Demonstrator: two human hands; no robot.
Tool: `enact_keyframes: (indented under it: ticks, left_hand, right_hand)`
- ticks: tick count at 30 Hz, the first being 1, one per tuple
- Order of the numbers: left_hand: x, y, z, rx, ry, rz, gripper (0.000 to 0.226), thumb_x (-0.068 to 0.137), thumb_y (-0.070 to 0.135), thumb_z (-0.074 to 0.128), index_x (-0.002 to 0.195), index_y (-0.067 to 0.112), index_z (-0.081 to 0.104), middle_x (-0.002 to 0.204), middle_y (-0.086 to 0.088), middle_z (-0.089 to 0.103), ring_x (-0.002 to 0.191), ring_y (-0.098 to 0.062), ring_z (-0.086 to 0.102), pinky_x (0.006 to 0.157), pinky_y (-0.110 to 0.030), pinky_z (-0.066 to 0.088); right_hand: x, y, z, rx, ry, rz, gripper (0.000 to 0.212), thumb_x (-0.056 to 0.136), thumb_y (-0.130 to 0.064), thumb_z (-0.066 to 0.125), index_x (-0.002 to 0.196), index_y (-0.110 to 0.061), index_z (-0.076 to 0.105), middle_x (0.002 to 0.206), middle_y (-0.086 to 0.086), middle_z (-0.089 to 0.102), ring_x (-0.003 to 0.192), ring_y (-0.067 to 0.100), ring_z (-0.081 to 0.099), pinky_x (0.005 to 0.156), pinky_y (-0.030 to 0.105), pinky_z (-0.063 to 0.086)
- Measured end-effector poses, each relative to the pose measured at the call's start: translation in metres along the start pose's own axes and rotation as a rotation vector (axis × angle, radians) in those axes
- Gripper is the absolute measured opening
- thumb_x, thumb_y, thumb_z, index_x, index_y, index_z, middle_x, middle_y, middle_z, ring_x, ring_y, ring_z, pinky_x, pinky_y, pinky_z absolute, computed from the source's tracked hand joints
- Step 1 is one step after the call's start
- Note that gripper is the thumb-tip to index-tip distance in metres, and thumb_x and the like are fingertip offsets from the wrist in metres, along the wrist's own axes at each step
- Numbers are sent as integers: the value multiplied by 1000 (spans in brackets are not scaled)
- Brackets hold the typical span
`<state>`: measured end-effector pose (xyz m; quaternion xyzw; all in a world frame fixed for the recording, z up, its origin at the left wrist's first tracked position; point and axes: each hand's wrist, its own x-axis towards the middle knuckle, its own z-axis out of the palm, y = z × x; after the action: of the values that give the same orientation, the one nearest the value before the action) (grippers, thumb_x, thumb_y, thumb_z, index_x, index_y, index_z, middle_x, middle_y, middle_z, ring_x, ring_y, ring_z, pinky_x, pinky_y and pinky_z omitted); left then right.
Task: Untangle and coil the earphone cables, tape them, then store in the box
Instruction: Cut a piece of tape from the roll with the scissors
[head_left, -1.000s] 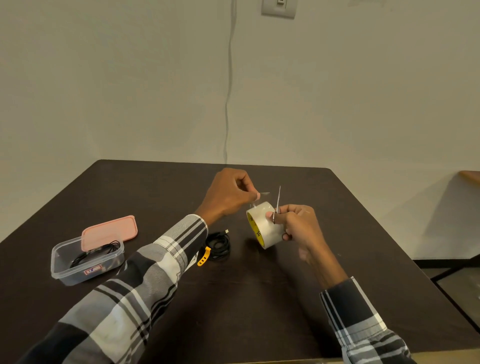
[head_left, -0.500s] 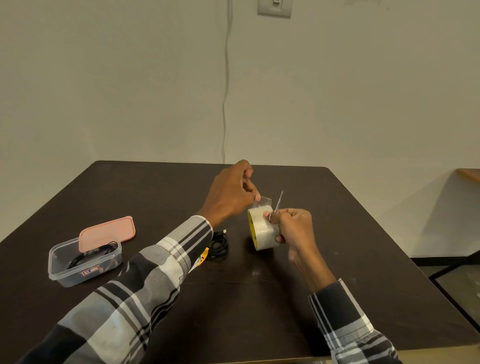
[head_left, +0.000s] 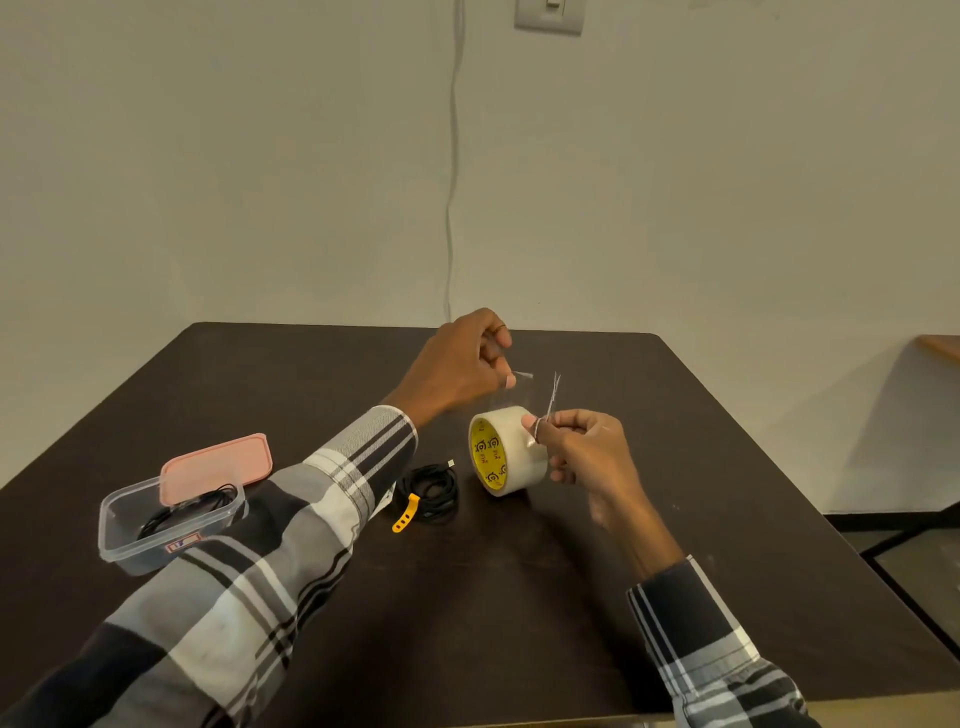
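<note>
Pulling away from the roll (head_left: 511, 451), a clear strip of tape (head_left: 511, 400) runs up to the left hand (head_left: 460, 358), whose grip is pinching the strip's free end between thumb and fingertips; the film is thin, almost invisible, and I judge it very light, limp and sticky on one face, so it will fold onto itself or cling to skin if it goes slack; best held at the very end and kept taut, as now. The roll stands on edge on the surface (head_left: 519, 597), its yellow core facing the camera; it looks light and free to roll, so it needs steadying. The right hand (head_left: 582, 449) has its thumb on top of the roll and its grip curled round small scissors (head_left: 551, 400), whose thin blades point up beside the strip; whether the blades are touching the tape I cannot tell.

Just left of the roll lies a coiled black cable (head_left: 431, 491) with a yellow tie (head_left: 406, 514) beside it; the cable looks soft and springy, likely to loosen if lifted by a single loop, so I would take it across the whole bundle. Further left sits the box (head_left: 124, 540), clear plastic, with another dark cable inside; its pink lid (head_left: 218, 465) leans on the far rim, leaving the box open.
</note>
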<state>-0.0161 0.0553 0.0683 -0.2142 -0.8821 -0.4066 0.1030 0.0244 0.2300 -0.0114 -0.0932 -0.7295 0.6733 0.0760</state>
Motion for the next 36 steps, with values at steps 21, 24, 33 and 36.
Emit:
enact_keyframes:
  ticks: [21, 24, 33, 36]
  left_hand:
    - [14, -4, -16, 214, -167, 35, 7, 82, 26, 78, 88, 28, 78, 80, 7, 71, 76, -7, 60, 74, -32, 50]
    - [15, -6, -17, 223, -170, 42, 6, 82, 28, 77, 87, 32, 78, 81, 8, 71, 78, -6, 60, 73, -30, 47]
    - [16, -7, -15, 186, -175, 48, 8, 80, 34, 78, 87, 29, 79, 88, 5, 73, 91, -17, 65, 87, -43, 53]
    - [16, -7, -15, 151, -185, 65, 8, 81, 31, 78, 88, 25, 79, 84, 10, 72, 90, -13, 65, 91, -43, 52]
  right_hand:
    - [31, -47, -47, -622, -488, -117, 54, 62, -51, 91, 98, -19, 65, 83, 1, 65, 71, 11, 56, 56, 25, 45]
    - [34, -59, -53, -680, -545, -156, 51, 61, -49, 92, 94, -18, 67, 76, -3, 69, 65, 6, 58, 51, 21, 45]
    - [40, -75, -59, -745, -647, -207, 47, 63, -44, 93, 89, -14, 68, 75, -2, 68, 69, 9, 57, 65, 30, 45]
    - [43, -77, -57, -776, -657, -214, 48, 61, -44, 94, 89, -13, 69, 75, -4, 66, 69, 8, 56, 68, 31, 45]
